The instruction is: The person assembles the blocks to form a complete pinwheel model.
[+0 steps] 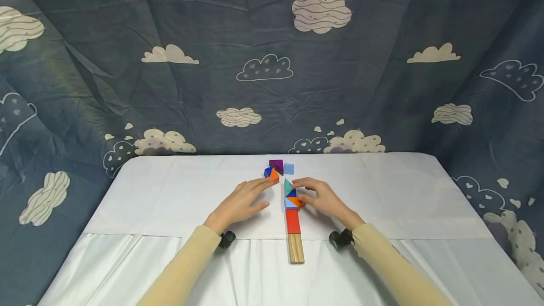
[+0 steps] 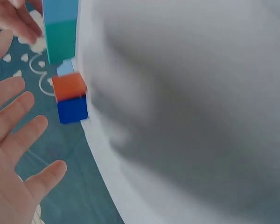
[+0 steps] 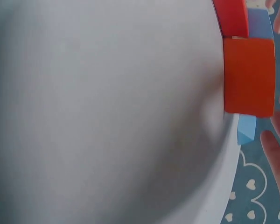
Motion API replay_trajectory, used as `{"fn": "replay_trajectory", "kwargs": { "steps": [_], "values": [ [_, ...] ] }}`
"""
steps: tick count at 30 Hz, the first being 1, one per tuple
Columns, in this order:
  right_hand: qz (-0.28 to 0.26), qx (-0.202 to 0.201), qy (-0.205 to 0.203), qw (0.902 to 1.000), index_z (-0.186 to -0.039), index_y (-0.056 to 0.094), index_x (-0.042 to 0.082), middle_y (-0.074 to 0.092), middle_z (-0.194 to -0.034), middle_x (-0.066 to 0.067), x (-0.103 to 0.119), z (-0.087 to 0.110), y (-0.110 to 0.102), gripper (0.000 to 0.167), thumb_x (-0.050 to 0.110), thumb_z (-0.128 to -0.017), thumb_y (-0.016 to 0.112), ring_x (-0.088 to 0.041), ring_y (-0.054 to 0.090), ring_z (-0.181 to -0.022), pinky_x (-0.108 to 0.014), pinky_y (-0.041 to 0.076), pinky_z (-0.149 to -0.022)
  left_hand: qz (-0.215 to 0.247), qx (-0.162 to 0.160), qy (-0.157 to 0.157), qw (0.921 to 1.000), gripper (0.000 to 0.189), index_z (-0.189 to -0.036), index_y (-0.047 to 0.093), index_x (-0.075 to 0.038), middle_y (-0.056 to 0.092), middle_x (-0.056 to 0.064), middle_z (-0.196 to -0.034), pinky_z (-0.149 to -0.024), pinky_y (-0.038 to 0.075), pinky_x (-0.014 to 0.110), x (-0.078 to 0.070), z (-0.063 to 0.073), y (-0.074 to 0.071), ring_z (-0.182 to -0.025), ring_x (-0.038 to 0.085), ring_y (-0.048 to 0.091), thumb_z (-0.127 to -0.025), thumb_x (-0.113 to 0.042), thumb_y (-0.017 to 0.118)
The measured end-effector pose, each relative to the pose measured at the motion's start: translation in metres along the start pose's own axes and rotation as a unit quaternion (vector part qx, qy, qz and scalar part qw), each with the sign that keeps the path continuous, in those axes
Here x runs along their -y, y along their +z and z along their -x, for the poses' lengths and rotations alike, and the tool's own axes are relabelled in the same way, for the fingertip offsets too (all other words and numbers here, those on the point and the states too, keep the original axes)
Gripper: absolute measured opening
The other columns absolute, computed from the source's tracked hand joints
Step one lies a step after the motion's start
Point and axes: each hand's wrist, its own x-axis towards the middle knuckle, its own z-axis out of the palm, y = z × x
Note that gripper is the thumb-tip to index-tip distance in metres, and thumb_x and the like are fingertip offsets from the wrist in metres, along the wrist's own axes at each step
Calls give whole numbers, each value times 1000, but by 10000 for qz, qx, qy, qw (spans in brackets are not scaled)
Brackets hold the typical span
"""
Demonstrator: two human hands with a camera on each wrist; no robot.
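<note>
While a row of blocks (image 1: 293,221) lies lengthwise on the white cloth (image 1: 148,192) between the two hands, its near end is a plain wooden block (image 1: 295,249), with a red block (image 1: 287,216) joining its far edge. Beyond the red come a light blue wedge (image 1: 290,205), an orange wedge (image 1: 293,199), a dark blue wedge (image 1: 292,193) and, at the far tip, a teal wedge (image 1: 287,185).

The right hand (image 1: 324,198) is alongside this far part, its fingers gently bent and grasping nothing, the thumb near the orange wedge; whether it touches the row I cannot tell.

On the other side, the left hand (image 1: 242,204) reaches forward with fingers extended and spread, released, its fingertips close by an orange piece (image 1: 275,176) past the row; contact is unclear. Next to that piece sits a dark blue piece (image 1: 267,172), with a purple piece (image 1: 277,165) just behind and a light blue block (image 1: 289,168) to the right.

Both arms wear pale yellow sleeves (image 1: 182,268), with a black wrist camera (image 1: 227,239) at each wrist. Behind the table hangs a dark blue-grey curtain (image 1: 204,84) patterned with clouds (image 1: 321,14).
</note>
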Motion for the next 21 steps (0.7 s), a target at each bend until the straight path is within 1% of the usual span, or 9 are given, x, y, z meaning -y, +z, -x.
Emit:
{"fn": "replay_trajectory", "kwargs": {
  "steps": [3, 6, 14, 18, 21],
  "values": [
    [118, 34, 10, 9999, -119, 66, 5, 58, -130, -12, 1, 3, 2, 30, 5, -89, 65, -34, 48, -124, -56, 35, -102, -33, -54, -59, 10000, 54, -145, 42, -8, 39, 9, -148, -110, 26, 49, 5, -4, -3, -135, 25, 35, -96, -27, 58],
    [124, 64, 12, 9999, -119, 66, 8, 58, -130, -10, 2, 6, 5, 30, 7, -89, 66, -32, 47, -125, -57, 33, -103, -70, -69, -85, 9999, 54, -144, 42, -6, 39, 11, -148, -110, 26, 46, 10, -8, -5, -135, 27, 36, -97, -27, 58],
    [113, 114, -166, 9997, -117, 67, 8, 57, -131, -9, 2, 9, 11, 28, 7, -89, 67, -32, 45, -127, -54, 33, -104, -71, -16, -241, 9997, 53, -145, 41, -7, 38, 10, -149, -109, 28, 46, 23, -22, -7, -135, 27, 35, -98, -26, 56],
    [184, 96, -231, 9995, -115, 68, 9, 57, -131, -8, 3, 9, 13, 28, 5, -88, 67, -32, 45, -128, -53, 33, -104, -95, -10, -248, 9996, 52, -144, 43, -7, 39, 9, -148, -109, 29, 44, 27, -28, -7, -135, 26, 36, -97, -24, 57],
    [174, 101, -234, 9995, -114, 69, 9, 58, -131, -7, 3, 9, 13, 27, 5, -88, 67, -32, 45, -128, -53, 33, -105, -74, 75, -261, 9996, 51, -144, 43, -7, 38, 8, -149, -109, 29, 43, 29, -32, -7, -136, 25, 35, -97, -23, 56]
  ]
}}
